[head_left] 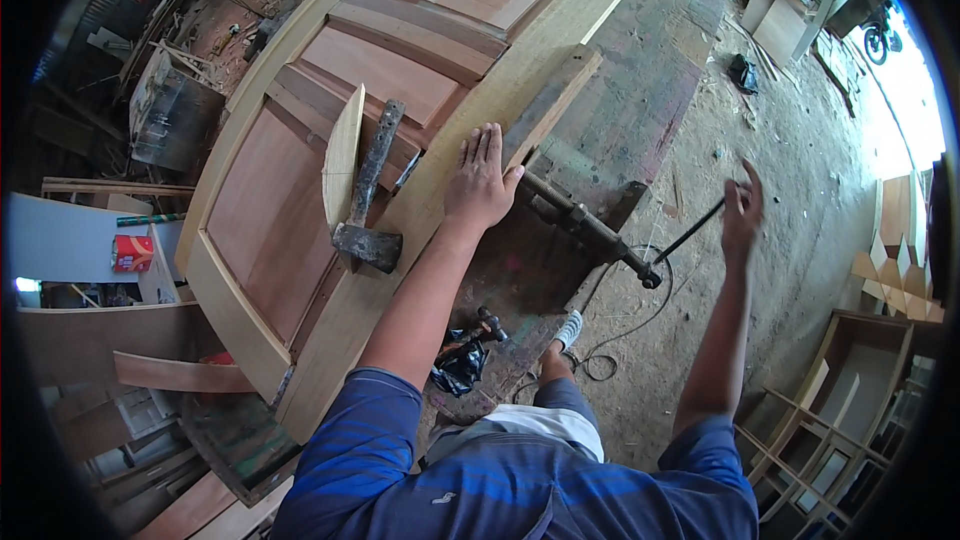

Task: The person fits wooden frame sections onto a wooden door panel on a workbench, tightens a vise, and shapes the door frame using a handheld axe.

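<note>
The left hand (482,185) lies flat, fingers extended, on the wooden door (412,208)'s edge; the right hand (743,212) curls loosely at the clamp (595,228)'s handle (692,230), grip unclear. The door, on the tabletop (640,75), looks largely assembled, panels within its frame. Clamping seems unfinished; its tightness cannot be judged. A hammer (368,245) rests on top.

White glare (915,85) upper right (edges bowed)
</note>
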A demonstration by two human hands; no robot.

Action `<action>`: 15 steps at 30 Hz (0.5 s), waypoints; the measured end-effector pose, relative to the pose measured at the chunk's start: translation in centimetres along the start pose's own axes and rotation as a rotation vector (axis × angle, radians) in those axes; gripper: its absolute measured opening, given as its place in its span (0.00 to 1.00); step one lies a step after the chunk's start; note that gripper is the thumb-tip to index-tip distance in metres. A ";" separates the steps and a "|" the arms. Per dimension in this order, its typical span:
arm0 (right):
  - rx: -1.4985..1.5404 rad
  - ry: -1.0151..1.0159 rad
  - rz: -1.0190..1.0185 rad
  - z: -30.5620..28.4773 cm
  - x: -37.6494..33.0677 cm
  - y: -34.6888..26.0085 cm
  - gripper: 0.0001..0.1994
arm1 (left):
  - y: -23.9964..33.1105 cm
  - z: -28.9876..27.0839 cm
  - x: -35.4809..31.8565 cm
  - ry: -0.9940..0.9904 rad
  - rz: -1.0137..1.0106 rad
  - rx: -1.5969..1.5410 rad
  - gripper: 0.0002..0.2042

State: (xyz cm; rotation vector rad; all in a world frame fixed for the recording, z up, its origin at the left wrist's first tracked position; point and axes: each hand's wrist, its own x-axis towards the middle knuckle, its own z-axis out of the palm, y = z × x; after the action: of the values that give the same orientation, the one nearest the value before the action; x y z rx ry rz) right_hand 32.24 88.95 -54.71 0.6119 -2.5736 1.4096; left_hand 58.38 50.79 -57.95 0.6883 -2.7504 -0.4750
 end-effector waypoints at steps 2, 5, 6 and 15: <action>-0.045 0.042 -0.193 5.2 2.6 8.0 0.15 | 0.1 -0.1 0.0 0.009 -0.004 0.002 0.39; -0.316 -0.345 0.294 11.5 -3.0 18.8 0.14 | 0.2 -0.3 0.0 0.003 -0.009 -0.006 0.39; -0.306 -0.413 0.439 13.5 -7.5 20.7 0.16 | 0.3 -0.3 0.0 0.005 -0.007 -0.003 0.39; 1.150 -0.428 1.278 1.4 -35.7 -7.4 0.31 | 0.0 0.0 -0.1 0.047 0.016 -0.032 0.38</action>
State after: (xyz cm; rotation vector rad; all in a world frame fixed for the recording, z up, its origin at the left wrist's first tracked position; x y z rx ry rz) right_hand 67.78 94.25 -60.96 -1.0649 -2.0438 3.4402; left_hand 58.52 50.82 -57.99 0.6603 -2.6962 -0.4920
